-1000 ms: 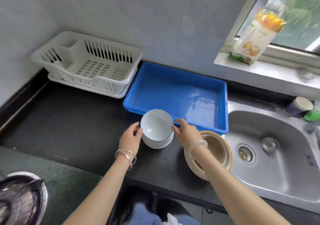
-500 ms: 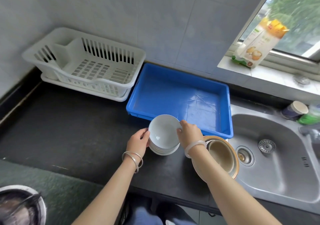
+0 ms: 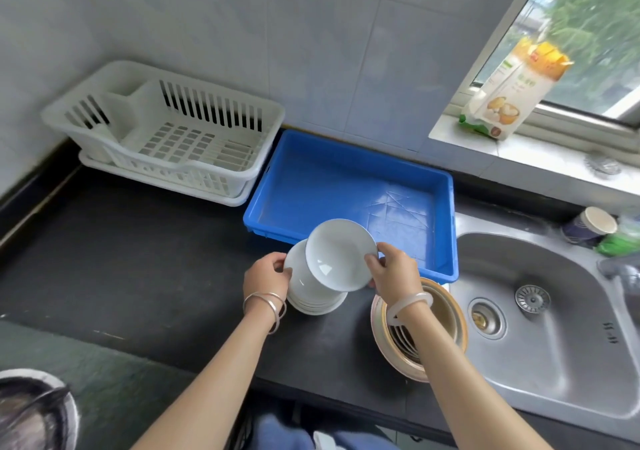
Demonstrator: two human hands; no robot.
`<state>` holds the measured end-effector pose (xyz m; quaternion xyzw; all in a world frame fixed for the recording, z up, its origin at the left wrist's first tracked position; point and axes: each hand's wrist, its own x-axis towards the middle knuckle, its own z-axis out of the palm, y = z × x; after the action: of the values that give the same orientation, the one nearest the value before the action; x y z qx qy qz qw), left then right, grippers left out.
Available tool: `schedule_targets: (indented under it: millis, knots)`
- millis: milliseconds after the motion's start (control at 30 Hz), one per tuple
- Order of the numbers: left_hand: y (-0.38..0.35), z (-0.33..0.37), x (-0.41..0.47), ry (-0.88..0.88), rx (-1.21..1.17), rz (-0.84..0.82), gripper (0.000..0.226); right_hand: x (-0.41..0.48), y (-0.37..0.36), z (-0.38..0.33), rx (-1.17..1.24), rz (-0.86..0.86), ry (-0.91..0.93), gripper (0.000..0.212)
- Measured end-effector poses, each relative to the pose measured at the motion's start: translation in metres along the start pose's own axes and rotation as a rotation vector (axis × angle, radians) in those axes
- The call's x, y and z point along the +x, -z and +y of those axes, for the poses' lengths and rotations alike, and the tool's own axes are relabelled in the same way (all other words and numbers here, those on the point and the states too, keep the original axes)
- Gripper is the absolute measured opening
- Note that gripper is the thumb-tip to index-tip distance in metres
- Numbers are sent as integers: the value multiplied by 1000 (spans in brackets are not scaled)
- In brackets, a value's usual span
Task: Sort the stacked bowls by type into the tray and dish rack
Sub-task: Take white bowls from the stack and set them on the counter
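Right hand: our right hand [image 3: 391, 273] pinched the right rim of one white bowl [image 3: 341, 255], thumb on the inner side; a pale bangle sat on that wrist.
Left hand: our left hand [image 3: 265, 276] gripped the left side of the white stack [image 3: 311, 297], fingers curled against its top bowl; two thin silver bangles hung at the wrist.
White bowl: we saw it raised clear of the stack and tilted, its hollow facing us; its far edge overlapped the near rim of the tray in our view.
White stack: it stood upright on the black counter [image 3: 121, 259], just near of the tray and left of the tan bowls; we could not count its bowls.
Tan bowls [image 3: 446, 318]: a nested pile with gold-edged rims, on the counter against the sink's left edge; our right forearm crossed over it.
Tray [image 3: 329, 186]: blue and shallow, far of both stacks, between the rack and the sink; we saw no bowl in it.
Dish rack [image 3: 214, 110]: white plastic, far left against the tiled wall, touching or just beside the tray; we saw no dishes inside.
Sink [image 3: 554, 345]: steel, on the right, with a strainer beside the drain.
Windowsill: a carton [image 3: 512, 96] leaned there, far right; a paper cup [image 3: 592, 224] lay behind the sink.
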<state>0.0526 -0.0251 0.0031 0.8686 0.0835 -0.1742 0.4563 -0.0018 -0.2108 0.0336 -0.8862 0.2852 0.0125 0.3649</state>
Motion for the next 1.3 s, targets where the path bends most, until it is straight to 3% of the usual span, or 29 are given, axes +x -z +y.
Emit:
schedule_targets:
  millis: [467,767,1000,1300]
  knots:
    - [-5,20,-10,15,-33,177,14,18,40,4,127,-99,125,16]
    - [51,30,10,51,-286,209,30,32,40,-48,259,-138,185,14]
    - [126,-17,32,161,-430,373,21,50,-17,-113,258,-254,242,13]
    - [207,-117,74,381,-495,632,20,68,-148,-198,147,-489,199,18]
